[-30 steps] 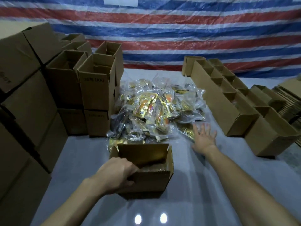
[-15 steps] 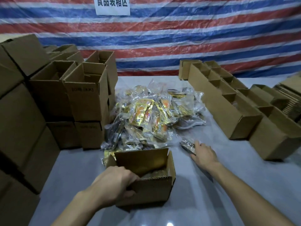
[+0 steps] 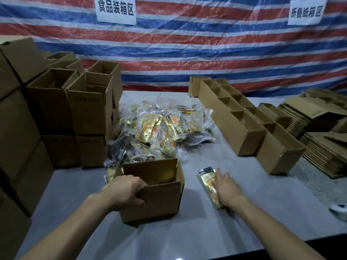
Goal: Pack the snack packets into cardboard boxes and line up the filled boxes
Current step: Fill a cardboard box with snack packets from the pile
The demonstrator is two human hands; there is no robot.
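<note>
A striped tarpaulin [image 3: 187,53] forms the backdrop, bearing two white paper signs [image 3: 116,10] with printed characters. The grey table [image 3: 187,231] carries stacked open cartons [image 3: 88,113] along its left side, a row of open boxes [image 3: 234,119] running back on the right, and piles of flattened cardboard [image 3: 319,132] at the far right. A heap of snack packets [image 3: 161,132] in clear and gold wrapping lies at the table's centre, between the left stack and the right row. Directly in front of that heap stands an open cardboard box [image 3: 159,196], its far flap upright; its contents cannot be made out. The left hand [image 3: 125,192] is clenched over the box's near-left top edge, fingers curled inside the wall and thumb pressed to the outside. The right hand [image 3: 227,186] lies palm down with fingers spread, pressing on a single gold packet [image 3: 208,182] that rests flat on the table just right of the box, apart from the heap; the hand covers the packet's right side and is not closed around it. A tape roll [image 3: 339,211] sits at the table's right edge.
</note>
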